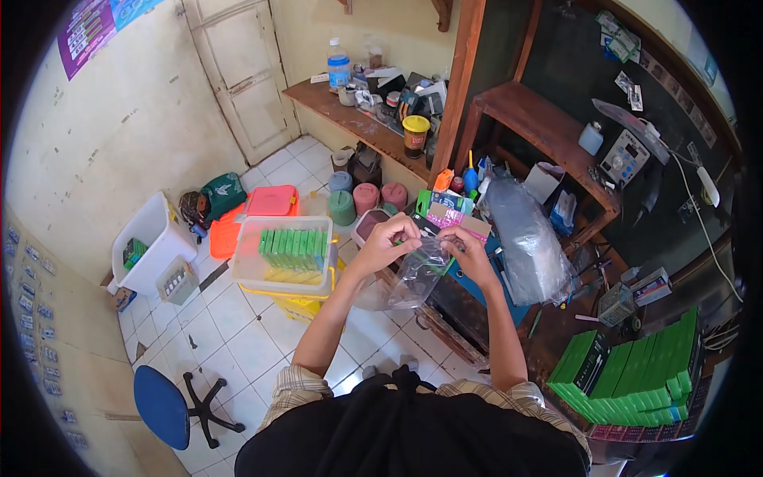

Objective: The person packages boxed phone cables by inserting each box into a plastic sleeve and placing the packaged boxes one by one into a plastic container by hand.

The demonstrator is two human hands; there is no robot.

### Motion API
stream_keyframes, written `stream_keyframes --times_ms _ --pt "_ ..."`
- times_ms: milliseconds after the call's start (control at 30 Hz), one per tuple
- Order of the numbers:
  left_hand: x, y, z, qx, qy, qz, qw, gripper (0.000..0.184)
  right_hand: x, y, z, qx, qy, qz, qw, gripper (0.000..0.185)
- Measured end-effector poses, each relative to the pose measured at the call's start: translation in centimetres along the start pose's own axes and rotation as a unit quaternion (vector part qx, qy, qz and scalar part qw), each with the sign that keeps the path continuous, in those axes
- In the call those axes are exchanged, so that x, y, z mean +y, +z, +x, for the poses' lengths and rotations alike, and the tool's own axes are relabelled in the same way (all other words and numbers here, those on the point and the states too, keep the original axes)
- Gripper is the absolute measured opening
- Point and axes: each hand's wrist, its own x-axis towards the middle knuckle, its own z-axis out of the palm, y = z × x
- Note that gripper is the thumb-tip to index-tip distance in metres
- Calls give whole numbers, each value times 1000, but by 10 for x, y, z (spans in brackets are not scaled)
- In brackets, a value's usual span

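Observation:
A clear plastic bag (415, 285) hangs between my two hands, in front of my body and beside the workbench edge. My left hand (389, 242) pinches the bag's upper edge on the left side. On the right side, my right hand (467, 253) has its fingers closed on the same bag near its top. Just behind the hands lie a green package (445, 203) and a pink package (455, 219). A large roll wrapped in clear plastic (520, 238) lies to the right of my right hand.
Green boxes (636, 374) are stacked at the lower right. A translucent tub (253, 270) with green boxes stands at left, near a white bin (152, 238) and a blue chair (161, 405). A cluttered shelf (350, 114) and a soldering station (624, 159) are farther back.

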Motion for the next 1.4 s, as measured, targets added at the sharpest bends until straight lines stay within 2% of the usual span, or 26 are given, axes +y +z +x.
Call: stream_keyframes --times_ms 33,167,233,267,333,367,533,567,700,800,867,900,933,1000,1033,1167,1400 --pt "-3 -1 -4 0 -38 -69 997 15 -2 0 0 -6 11 2 1000 19" --pt "-4 -5 -12 12 -81 -64 995 13 -25 3 -1 -22 -53 -61 996 23" --pt "2 -5 -9 2 -10 42 999 13 -36 4 2 -31 -142 -137 980 27" --pt "5 -5 -8 0 -12 40 999 13 -38 4 4 -29 -140 -137 980 27" --pt "8 -4 -6 -16 52 119 991 11 -40 3 8 -98 -112 -129 980 26" --pt "8 -4 -6 -16 51 118 992 11 -33 3 11 -99 -123 -159 975 20" --pt "5 -18 -16 45 7 126 991 12 -12 -9 9 -74 -102 -224 966 17" --pt "4 -22 -18 33 19 177 983 11 -7 -11 7 -49 -93 -250 963 17" --pt "8 -23 -22 7 -21 209 978 10 -1 -8 11 -55 -93 -251 962 18" --pt "6 -23 -22 16 14 239 971 10 19 -8 22 -87 -93 -163 978 24" --pt "2 -24 -23 28 30 251 967 13 23 -5 28 35 21 49 998 38" --pt "2 -25 -23 30 28 252 967 13 46 -14 34 33 10 -90 995 63" --pt "4 -24 -24 31 30 259 965 13 57 -14 34 31 10 -89 996 63" --pt "4 -23 -25 29 31 267 963 13 79 -13 31 -24 96 -349 932 83" --pt "5 -22 -26 31 23 271 962 13 91 -8 31 -50 126 -371 919 101" --pt "3 -22 -26 29 8 276 961 13 104 4 23 -55 166 -445 878 105" --pt "5 -19 -24 28 6 300 953 14 107 4 27 -60 160 -451 876 100"
